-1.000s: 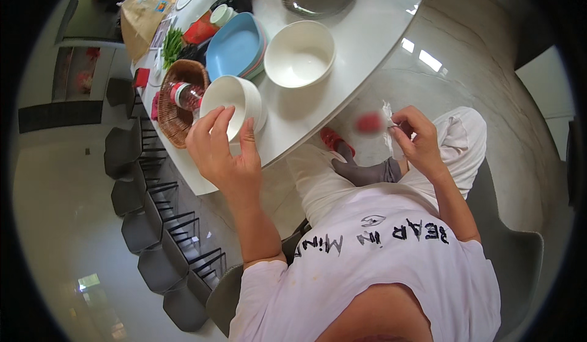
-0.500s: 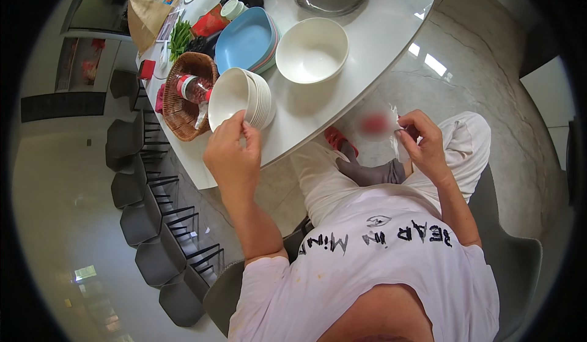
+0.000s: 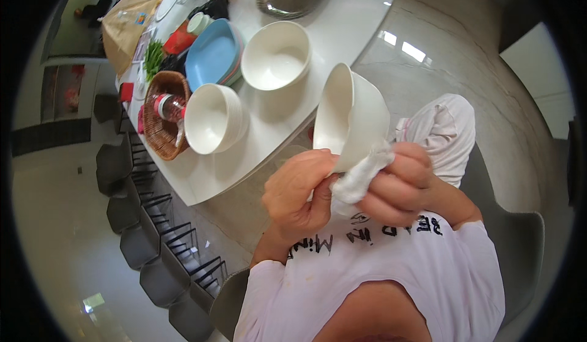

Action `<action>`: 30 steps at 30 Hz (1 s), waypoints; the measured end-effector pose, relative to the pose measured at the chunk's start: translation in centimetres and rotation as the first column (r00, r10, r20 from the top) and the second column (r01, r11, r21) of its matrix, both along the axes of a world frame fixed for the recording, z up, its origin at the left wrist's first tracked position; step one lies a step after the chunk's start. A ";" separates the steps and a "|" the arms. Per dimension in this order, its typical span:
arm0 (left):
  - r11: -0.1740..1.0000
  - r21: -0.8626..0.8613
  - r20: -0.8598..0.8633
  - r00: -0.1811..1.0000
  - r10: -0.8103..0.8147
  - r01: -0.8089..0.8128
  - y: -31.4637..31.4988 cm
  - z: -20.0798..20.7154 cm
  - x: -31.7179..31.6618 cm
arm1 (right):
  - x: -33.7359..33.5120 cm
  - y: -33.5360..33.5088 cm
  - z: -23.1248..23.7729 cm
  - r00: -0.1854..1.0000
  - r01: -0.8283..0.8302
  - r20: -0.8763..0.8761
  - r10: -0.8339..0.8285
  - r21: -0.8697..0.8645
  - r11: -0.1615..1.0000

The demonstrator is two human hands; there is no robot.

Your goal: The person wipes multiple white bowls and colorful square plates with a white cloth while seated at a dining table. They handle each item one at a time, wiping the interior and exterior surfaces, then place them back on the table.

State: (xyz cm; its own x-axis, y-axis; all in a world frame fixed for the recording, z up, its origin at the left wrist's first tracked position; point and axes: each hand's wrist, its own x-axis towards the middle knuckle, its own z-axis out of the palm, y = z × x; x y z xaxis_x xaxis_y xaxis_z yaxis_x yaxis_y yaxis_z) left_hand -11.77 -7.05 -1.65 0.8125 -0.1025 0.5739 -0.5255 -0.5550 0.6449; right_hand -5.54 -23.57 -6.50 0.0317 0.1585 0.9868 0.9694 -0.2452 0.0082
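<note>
The white bowl (image 3: pixel 358 119) held up looks like glazed ceramic, smooth and softly glossy. The white cloth (image 3: pixel 358 180) pressed against it is soft, matt and crumpled. The stacked bowls (image 3: pixel 214 119) share the same glazed look. The basket (image 3: pixel 160 117) is woven wicker, rough-textured. The table (image 3: pixel 342 30) is smooth, white and shiny; the floor (image 3: pixel 440 61) is polished stone, reflecting light.

Your left hand (image 3: pixel 299 195) grips the rim of a white ceramic bowl (image 3: pixel 351 119), tipped on its side above your lap. Your right hand (image 3: pixel 397 183) presses a crumpled white cloth (image 3: pixel 361 177) against its lower edge. On the white oval table (image 3: pixel 342 30) stand a stack of white bowls (image 3: pixel 214 119), a blue plate (image 3: pixel 211 55) and a wicker basket (image 3: pixel 162 131).
</note>
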 end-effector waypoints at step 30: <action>0.999 0.008 0.101 0.994 0.037 -0.038 0.9 -4.1 1.2 | 0.7 -2.7 -6.4 0.417 -0.171 -0.890 0.182 0.120 0.978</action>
